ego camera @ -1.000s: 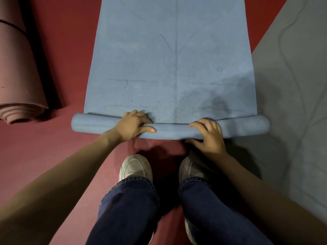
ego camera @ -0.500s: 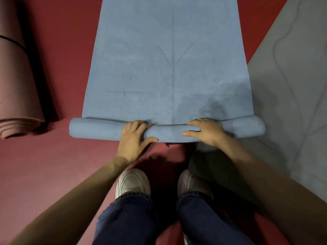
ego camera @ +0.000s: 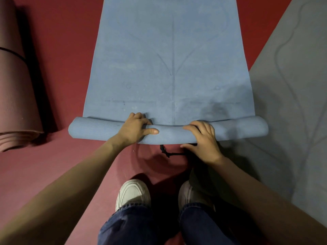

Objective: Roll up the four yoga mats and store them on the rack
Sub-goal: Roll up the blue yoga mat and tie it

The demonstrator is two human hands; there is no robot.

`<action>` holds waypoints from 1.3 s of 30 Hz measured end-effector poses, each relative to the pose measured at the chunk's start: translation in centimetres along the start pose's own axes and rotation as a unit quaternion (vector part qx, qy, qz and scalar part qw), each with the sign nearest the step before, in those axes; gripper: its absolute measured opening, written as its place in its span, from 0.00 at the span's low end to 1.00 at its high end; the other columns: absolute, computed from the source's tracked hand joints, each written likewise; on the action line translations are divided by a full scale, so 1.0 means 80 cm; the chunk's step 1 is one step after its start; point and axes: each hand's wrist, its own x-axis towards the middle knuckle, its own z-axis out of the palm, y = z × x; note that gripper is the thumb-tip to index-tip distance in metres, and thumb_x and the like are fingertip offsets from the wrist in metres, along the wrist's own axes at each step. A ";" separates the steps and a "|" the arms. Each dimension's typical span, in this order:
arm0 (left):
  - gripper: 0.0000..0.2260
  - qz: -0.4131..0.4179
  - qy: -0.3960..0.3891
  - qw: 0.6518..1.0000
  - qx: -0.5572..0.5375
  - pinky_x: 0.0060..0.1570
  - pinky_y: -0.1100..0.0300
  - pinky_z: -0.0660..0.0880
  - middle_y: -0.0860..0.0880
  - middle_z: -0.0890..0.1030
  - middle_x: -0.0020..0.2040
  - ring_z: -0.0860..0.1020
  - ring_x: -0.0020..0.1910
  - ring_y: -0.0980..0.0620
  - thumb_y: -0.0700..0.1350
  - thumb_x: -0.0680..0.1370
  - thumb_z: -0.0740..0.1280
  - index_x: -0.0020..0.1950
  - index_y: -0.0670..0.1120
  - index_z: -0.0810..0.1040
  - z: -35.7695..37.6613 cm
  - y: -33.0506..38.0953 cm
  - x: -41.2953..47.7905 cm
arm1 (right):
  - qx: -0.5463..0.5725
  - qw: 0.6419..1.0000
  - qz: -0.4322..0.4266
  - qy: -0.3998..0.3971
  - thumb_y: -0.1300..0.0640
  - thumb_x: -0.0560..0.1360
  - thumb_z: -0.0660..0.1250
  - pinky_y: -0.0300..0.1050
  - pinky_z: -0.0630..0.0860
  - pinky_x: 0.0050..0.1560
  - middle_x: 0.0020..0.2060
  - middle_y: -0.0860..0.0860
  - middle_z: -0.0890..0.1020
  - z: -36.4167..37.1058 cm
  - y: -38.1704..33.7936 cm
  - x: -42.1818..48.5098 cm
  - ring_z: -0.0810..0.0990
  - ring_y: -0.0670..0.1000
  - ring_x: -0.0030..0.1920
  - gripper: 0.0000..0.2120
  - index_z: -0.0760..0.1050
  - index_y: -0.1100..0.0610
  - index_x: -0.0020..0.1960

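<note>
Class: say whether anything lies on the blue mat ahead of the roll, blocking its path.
Nothing visible does: the flat blue mat ahead of the roll is bare. A black cord lies on its near side.

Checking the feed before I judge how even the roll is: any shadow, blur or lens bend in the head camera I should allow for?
Head view: dim light, no glare; the person's shadow darkens the blue mat near the right hand and the grey mat beside it; left hand and right hand both sharp; wide lens bows the roll, so its sag may be distortion.
</note>
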 end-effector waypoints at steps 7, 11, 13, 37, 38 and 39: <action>0.17 0.014 0.262 0.965 0.023 0.50 0.60 0.57 0.47 0.76 0.47 0.72 0.48 0.46 0.56 0.77 0.60 0.47 0.45 0.82 0.026 0.024 -0.024 | 0.021 0.991 0.047 -0.123 0.38 0.67 0.71 0.42 0.62 0.64 0.57 0.47 0.76 -0.029 0.008 0.054 0.70 0.51 0.61 0.28 0.75 0.47 0.63; 0.22 -0.003 0.275 0.961 0.022 0.62 0.55 0.59 0.42 0.74 0.57 0.70 0.56 0.42 0.58 0.77 0.61 0.61 0.42 0.77 0.054 0.029 -0.041 | 0.040 0.976 0.084 -0.196 0.37 0.68 0.70 0.45 0.65 0.62 0.60 0.47 0.75 -0.041 0.010 0.082 0.68 0.50 0.63 0.26 0.73 0.43 0.64; 0.28 0.033 0.246 0.968 0.040 0.63 0.52 0.60 0.42 0.74 0.59 0.69 0.58 0.45 0.62 0.75 0.62 0.64 0.42 0.75 0.052 0.015 -0.037 | 0.034 0.972 0.091 -0.213 0.36 0.69 0.68 0.46 0.65 0.62 0.60 0.47 0.74 -0.041 0.011 0.086 0.68 0.50 0.64 0.26 0.72 0.43 0.65; 0.41 0.073 0.185 0.952 0.234 0.59 0.41 0.66 0.41 0.77 0.52 0.75 0.52 0.39 0.75 0.70 0.50 0.63 0.43 0.76 -0.008 -0.026 0.005 | -0.178 0.978 0.052 -0.099 0.38 0.67 0.71 0.49 0.49 0.67 0.65 0.50 0.68 -0.041 0.025 0.082 0.62 0.53 0.67 0.39 0.60 0.49 0.73; 0.41 0.073 0.189 0.949 0.241 0.57 0.42 0.67 0.41 0.78 0.51 0.75 0.50 0.39 0.75 0.71 0.49 0.62 0.43 0.77 -0.008 -0.029 0.007 | -0.181 0.977 0.052 -0.098 0.37 0.68 0.70 0.49 0.50 0.67 0.64 0.50 0.69 -0.041 0.025 0.082 0.63 0.54 0.67 0.38 0.61 0.49 0.72; 0.40 0.073 0.185 0.949 0.243 0.55 0.43 0.69 0.42 0.79 0.50 0.76 0.48 0.39 0.74 0.72 0.48 0.61 0.43 0.77 -0.011 -0.029 0.009 | -0.185 0.977 0.051 -0.095 0.37 0.68 0.69 0.48 0.51 0.66 0.63 0.51 0.70 -0.043 0.026 0.083 0.65 0.54 0.66 0.37 0.62 0.50 0.72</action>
